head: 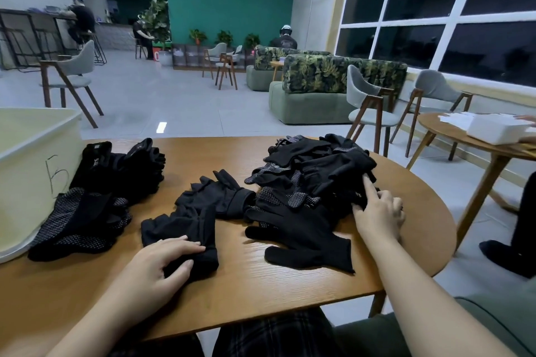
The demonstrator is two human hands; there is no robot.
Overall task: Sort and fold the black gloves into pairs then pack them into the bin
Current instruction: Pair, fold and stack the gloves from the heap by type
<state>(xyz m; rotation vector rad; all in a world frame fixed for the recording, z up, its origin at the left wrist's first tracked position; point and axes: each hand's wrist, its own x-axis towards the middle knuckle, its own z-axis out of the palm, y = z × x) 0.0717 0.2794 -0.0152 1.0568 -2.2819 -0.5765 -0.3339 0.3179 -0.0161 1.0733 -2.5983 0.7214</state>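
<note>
A heap of loose black gloves (313,171) lies on the right half of the round wooden table (249,293). My right hand (377,211) touches the heap's right edge, index finger stretched onto a glove. My left hand (162,264) presses flat on a folded black glove (185,238) near the table's front. Behind it lies another black glove (214,194), fingers pointing away. Folded pairs are stacked at the left: a dotted stack (81,220) and a plain stack (121,168). The cream bin (32,171) stands at the far left.
A single glove (307,240) lies flat in front of the heap. A second wooden table (475,139) with white paper stands at the right, another person's leg beside it. Chairs, sofas and seated people fill the room beyond.
</note>
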